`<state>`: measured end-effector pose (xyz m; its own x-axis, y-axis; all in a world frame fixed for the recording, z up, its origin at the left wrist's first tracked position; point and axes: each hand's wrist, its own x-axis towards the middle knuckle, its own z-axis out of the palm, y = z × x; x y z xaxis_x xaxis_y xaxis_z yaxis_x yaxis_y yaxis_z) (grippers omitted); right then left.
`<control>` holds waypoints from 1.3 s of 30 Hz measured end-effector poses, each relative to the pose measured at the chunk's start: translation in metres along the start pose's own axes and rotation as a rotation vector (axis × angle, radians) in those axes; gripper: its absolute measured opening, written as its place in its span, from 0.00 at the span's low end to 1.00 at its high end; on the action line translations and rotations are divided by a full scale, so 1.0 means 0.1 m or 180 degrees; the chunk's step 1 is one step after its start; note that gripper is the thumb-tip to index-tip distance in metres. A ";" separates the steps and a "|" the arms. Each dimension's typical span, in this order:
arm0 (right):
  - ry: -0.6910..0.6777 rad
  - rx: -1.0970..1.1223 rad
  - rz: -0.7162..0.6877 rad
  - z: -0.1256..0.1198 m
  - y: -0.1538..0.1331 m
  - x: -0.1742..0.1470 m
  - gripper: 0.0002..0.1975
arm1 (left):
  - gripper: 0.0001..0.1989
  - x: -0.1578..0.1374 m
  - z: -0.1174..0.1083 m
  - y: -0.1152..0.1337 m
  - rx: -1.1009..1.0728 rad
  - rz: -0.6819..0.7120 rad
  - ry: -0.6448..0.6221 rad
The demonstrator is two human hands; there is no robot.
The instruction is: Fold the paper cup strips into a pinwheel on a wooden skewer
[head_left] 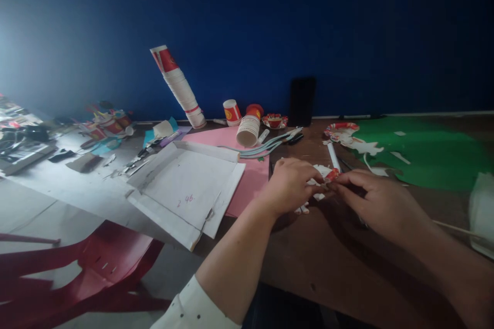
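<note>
Over the brown table, my left hand [294,181] and my right hand [365,191] meet fingertip to fingertip. Both pinch a red and white cut paper cup [332,175], whose pale strips show around my left fingers. My fingers cover much of it, so its full shape is hidden. Just beyond it lies a white stick-like piece [333,156]. Further back is a curled red and white cut cup piece [343,132], partly on a green sheet [428,149].
An open white box lid [189,180] overlaps a pink sheet [252,175] on the left. Behind stand a tall leaning stack of paper cups [179,87], a lying cup stack [249,128], a coiled cable [266,148] and a dark phone [303,102]. A red chair [104,262] is lower left.
</note>
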<state>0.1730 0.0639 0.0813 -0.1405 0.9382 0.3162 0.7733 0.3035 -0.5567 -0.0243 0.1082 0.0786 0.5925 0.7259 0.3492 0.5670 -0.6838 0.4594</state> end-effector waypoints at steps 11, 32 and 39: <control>-0.0315 0.0247 0.0401 -0.05 -0.06 0.03 0.17 | 0.04 -0.04 -0.04 0.04 0.0389 0.0533 0.0255; -0.0519 0.0251 0.0536 -0.03 -0.03 0.04 0.16 | 0.08 -0.05 -0.03 0.03 0.1098 0.0697 -0.0078; -0.0560 0.0356 0.0175 0.02 -0.03 -0.02 0.12 | 0.07 -0.04 -0.03 0.02 0.0994 0.0572 -0.0267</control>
<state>0.1697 0.0616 0.0812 -0.2132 0.9655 0.1496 0.7108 0.2583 -0.6543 -0.0273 0.1044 0.0805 0.7360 0.5924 0.3276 0.5893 -0.7988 0.1207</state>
